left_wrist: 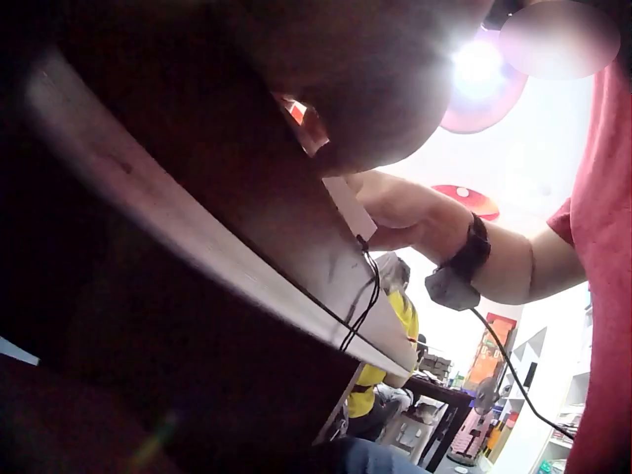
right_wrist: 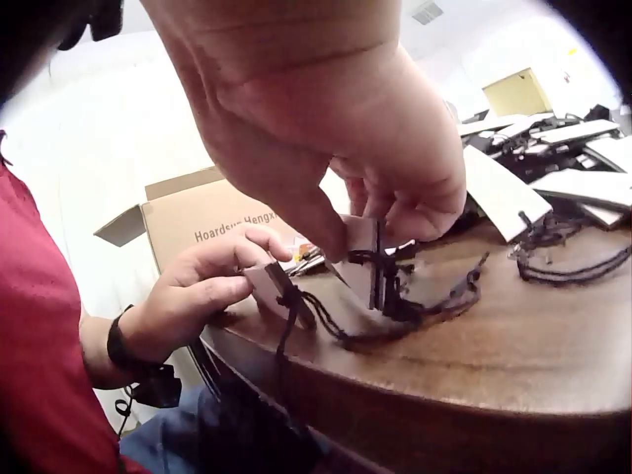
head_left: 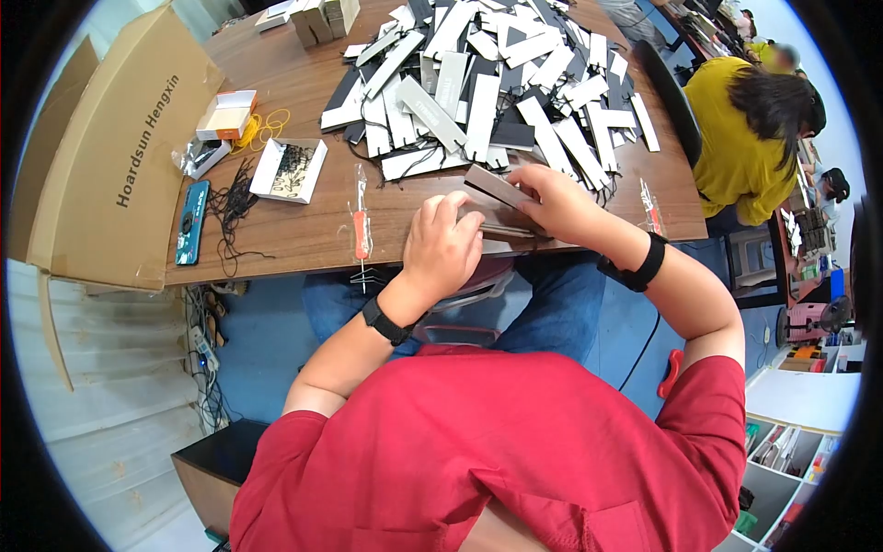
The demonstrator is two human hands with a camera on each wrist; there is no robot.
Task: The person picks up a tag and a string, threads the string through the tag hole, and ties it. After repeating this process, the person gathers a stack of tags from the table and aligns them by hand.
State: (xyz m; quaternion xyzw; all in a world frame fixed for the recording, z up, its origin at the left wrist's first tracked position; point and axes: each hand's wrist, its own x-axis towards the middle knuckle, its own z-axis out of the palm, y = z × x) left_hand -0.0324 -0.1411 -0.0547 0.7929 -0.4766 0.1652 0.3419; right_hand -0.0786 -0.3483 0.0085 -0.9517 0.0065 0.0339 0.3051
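My left hand [head_left: 441, 241] grips the end of a thin hang tag, or a small stack of them [head_left: 506, 231], held low near the table's front edge. In the right wrist view this left-hand tag [right_wrist: 269, 286] stands on edge with a black cord looped from it. My right hand [head_left: 558, 204] pinches a grey hang tag [head_left: 497, 187] between thumb and fingers, slanting above the other. More black cord [right_wrist: 395, 281] hangs from the right-hand tag. Beyond both hands lies a large pile of white and black tags [head_left: 480, 106]. The left hand is mostly dark in its own wrist view.
On the wooden table [head_left: 313, 235] lie an orange-handled tool [head_left: 361, 235], a white box of small black pieces [head_left: 289, 171], black cords [head_left: 233, 207], yellow rubber bands [head_left: 264, 130] and a phone [head_left: 191, 224]. A cardboard box [head_left: 120, 175] stands left. A person in yellow [head_left: 740, 138] sits right.
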